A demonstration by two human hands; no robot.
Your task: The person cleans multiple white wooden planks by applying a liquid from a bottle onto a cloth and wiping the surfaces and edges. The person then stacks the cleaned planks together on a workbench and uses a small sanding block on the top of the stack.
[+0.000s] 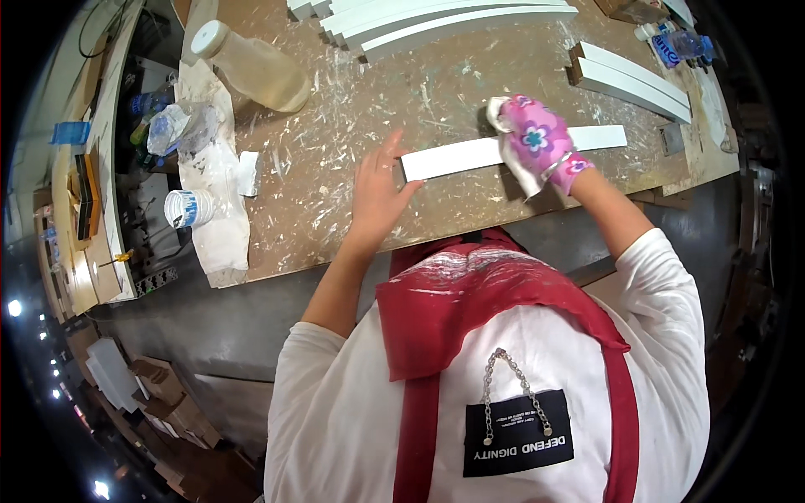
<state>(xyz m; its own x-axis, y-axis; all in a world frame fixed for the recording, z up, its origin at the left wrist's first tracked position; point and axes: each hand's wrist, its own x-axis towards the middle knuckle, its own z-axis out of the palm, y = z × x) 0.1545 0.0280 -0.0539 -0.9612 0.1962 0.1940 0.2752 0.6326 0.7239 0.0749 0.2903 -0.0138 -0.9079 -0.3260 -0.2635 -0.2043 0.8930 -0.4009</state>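
Paint-spattered workbench [335, 201]. White wooden strip [457, 157] flat near front edge, long axis left-right, right end slightly farther away. Left hand [377, 189] bare, fingers spread, steadying left end. Right hand [541, 142], flowered glove, clenched around white cloth [524, 172], pressing strip.

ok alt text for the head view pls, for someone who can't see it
A person's bare left hand steadies a white strip on a paint-flecked workbench, while the right hand, in a pink flowered glove, presses a white cloth on it. More white strips lie beyond.
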